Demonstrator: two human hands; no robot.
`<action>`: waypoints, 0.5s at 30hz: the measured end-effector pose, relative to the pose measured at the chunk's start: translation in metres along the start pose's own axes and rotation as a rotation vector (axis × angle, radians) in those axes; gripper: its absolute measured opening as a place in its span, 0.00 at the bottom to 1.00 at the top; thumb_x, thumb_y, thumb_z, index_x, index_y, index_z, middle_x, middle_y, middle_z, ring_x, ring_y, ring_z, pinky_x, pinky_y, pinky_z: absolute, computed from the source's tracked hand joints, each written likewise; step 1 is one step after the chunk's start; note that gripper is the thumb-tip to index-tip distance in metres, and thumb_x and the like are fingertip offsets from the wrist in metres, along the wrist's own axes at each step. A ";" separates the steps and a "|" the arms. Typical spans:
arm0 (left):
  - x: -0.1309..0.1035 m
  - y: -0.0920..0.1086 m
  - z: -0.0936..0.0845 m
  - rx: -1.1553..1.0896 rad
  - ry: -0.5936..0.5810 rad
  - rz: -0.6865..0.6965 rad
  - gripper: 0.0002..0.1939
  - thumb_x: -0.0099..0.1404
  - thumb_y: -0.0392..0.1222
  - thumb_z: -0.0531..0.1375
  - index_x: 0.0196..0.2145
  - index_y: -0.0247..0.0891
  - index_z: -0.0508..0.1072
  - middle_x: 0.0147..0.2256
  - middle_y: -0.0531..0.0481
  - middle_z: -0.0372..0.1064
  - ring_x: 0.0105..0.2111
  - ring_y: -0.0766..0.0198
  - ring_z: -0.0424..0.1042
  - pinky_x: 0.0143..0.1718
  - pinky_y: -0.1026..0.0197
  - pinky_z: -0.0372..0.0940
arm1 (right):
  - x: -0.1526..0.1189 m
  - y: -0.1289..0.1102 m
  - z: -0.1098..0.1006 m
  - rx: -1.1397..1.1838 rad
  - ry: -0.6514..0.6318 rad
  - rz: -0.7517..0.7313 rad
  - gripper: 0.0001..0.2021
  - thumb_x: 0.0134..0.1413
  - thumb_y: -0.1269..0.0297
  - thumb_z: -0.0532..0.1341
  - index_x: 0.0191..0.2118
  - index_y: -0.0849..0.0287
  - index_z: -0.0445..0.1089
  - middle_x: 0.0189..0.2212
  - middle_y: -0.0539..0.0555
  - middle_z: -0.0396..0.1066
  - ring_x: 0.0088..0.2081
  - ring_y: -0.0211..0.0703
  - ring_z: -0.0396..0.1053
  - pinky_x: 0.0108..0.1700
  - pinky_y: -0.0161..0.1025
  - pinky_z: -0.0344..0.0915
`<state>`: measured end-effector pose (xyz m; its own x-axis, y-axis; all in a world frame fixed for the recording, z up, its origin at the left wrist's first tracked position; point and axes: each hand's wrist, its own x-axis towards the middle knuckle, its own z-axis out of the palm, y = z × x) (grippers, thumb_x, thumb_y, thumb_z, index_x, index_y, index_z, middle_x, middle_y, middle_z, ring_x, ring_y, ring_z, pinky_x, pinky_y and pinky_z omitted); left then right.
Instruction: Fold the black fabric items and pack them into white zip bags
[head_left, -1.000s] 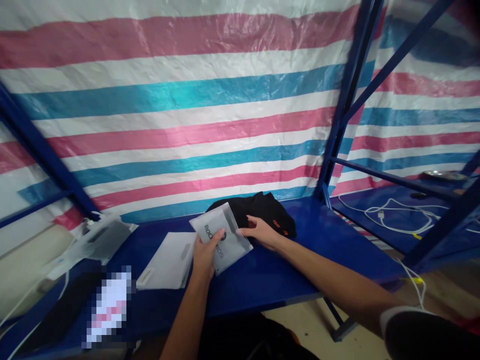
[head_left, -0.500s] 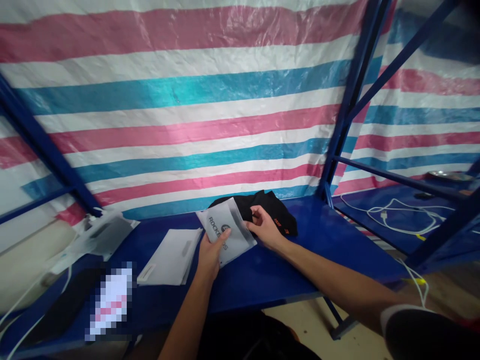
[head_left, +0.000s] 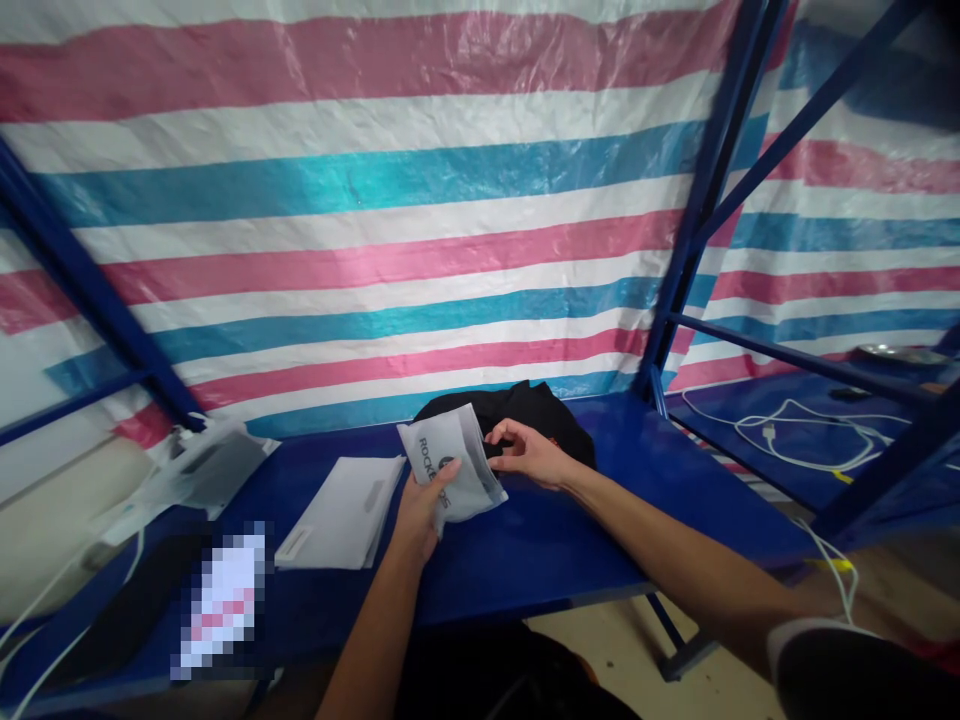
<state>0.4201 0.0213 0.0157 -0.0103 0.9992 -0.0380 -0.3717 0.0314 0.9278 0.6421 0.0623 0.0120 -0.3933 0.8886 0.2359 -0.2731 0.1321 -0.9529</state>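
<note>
Pouch [head_left: 469, 485] is clasped in the left hand [head_left: 421, 512], opening toward the right hand [head_left: 534, 456], hold unclear.

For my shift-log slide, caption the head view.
Left hand holds a lettered pouch over a blue table, right hand close at its edge, black cloth behind.

On the table [head_left: 517, 565], a stack [head_left: 337, 515] lies left of the pouch [head_left: 466, 494], with cloth [head_left: 564, 418] behind.

Free passage over the blue tabletop [head_left: 637, 430] — right of the black cloth [head_left: 551, 402] and, between the forearms [head_left: 384, 620], before the printed pouch [head_left: 459, 475]. Obstructions: white packets [head_left: 337, 515] at left, blue post [head_left: 688, 220] at rear right, striped sheet [head_left: 420, 270] behind.
</note>
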 end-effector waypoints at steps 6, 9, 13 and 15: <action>0.001 0.000 -0.003 -0.016 -0.040 -0.039 0.30 0.52 0.48 0.79 0.50 0.34 0.79 0.44 0.40 0.83 0.39 0.51 0.84 0.41 0.55 0.80 | -0.003 0.013 0.009 -0.205 -0.092 0.001 0.27 0.40 0.55 0.82 0.36 0.55 0.65 0.29 0.44 0.70 0.29 0.39 0.73 0.30 0.35 0.69; 0.003 -0.001 -0.005 -0.052 -0.008 -0.075 0.29 0.56 0.48 0.78 0.51 0.33 0.78 0.44 0.39 0.84 0.40 0.51 0.85 0.42 0.56 0.80 | -0.003 0.013 0.008 -0.207 -0.027 0.025 0.29 0.42 0.50 0.81 0.39 0.53 0.64 0.26 0.42 0.69 0.19 0.36 0.67 0.21 0.34 0.63; 0.007 -0.001 -0.006 -0.070 0.065 -0.095 0.26 0.59 0.43 0.77 0.52 0.31 0.78 0.42 0.38 0.84 0.39 0.51 0.85 0.41 0.56 0.81 | -0.007 0.005 0.006 -0.282 0.000 -0.004 0.29 0.43 0.49 0.82 0.40 0.52 0.65 0.20 0.39 0.64 0.16 0.34 0.61 0.18 0.33 0.58; 0.009 -0.001 -0.006 -0.075 0.079 -0.063 0.25 0.60 0.42 0.76 0.52 0.32 0.78 0.42 0.38 0.84 0.39 0.52 0.85 0.42 0.56 0.81 | -0.010 -0.001 0.008 -0.309 -0.044 -0.045 0.24 0.51 0.47 0.78 0.42 0.52 0.67 0.21 0.41 0.66 0.20 0.38 0.66 0.23 0.35 0.66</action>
<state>0.4147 0.0299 0.0125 -0.0567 0.9903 -0.1272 -0.4426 0.0892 0.8923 0.6390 0.0498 0.0119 -0.4260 0.8600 0.2809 -0.0141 0.3041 -0.9525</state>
